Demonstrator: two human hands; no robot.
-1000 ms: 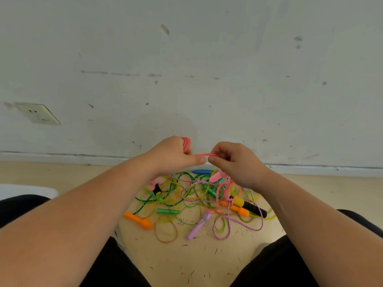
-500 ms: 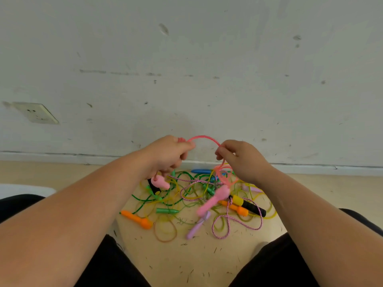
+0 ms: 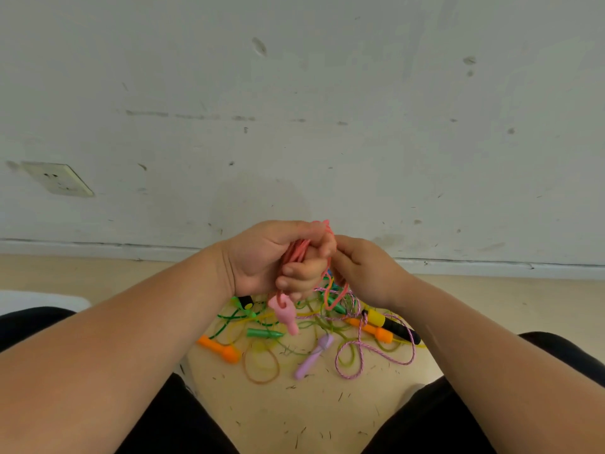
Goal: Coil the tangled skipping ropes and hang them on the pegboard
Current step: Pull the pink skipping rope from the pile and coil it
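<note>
The fingers (image 3: 296, 279) of the left hand (image 3: 258, 257) were clenched round a bundle of loops of the pink rope (image 3: 297, 253), held above the floor (image 3: 327, 417) with its pink handle (image 3: 285, 314) dangling just beneath the fist. The right hand (image 3: 366, 273) touched the left at the top of the bundle, its fingers curled on the same rope, a loop of which hung under it. Below both, the tangle (image 3: 322, 326) of other ropes lay on the floor near the wall (image 3: 327, 126), with a green handle (image 3: 263, 333), an orange handle (image 3: 219, 348), a purple handle (image 3: 313, 355) and a braided cord (image 3: 359, 353) showing.
</note>
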